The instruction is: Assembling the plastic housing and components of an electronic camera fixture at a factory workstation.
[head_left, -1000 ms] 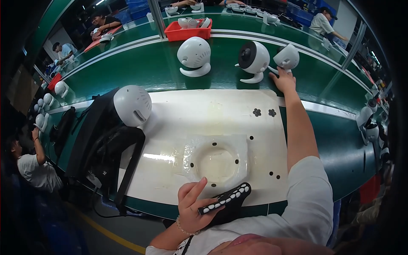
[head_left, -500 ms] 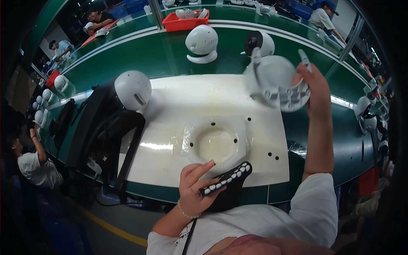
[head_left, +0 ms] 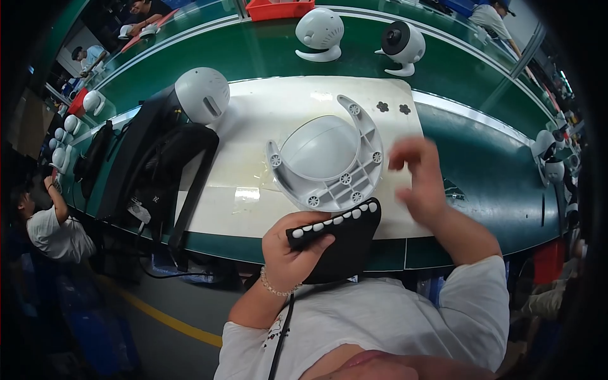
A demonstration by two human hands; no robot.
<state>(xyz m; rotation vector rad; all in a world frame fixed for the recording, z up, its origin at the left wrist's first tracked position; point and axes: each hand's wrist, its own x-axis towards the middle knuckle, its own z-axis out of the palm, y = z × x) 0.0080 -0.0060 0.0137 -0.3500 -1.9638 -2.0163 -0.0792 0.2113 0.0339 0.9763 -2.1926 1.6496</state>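
- Pale grey domed shell (head_left: 326,158) at centre
- Black pad with white studs (head_left: 339,231) at six o'clock
- Green bench (head_left: 487,145), white mat (head_left: 253,145)
- Red tray (head_left: 278,9) at twelve o'clock

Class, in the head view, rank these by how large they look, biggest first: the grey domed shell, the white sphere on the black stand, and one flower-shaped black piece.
1. Grey domed shell, though it lies nearest the camera.
2. White sphere.
3. Flower-shaped black piece, clearly smallest.
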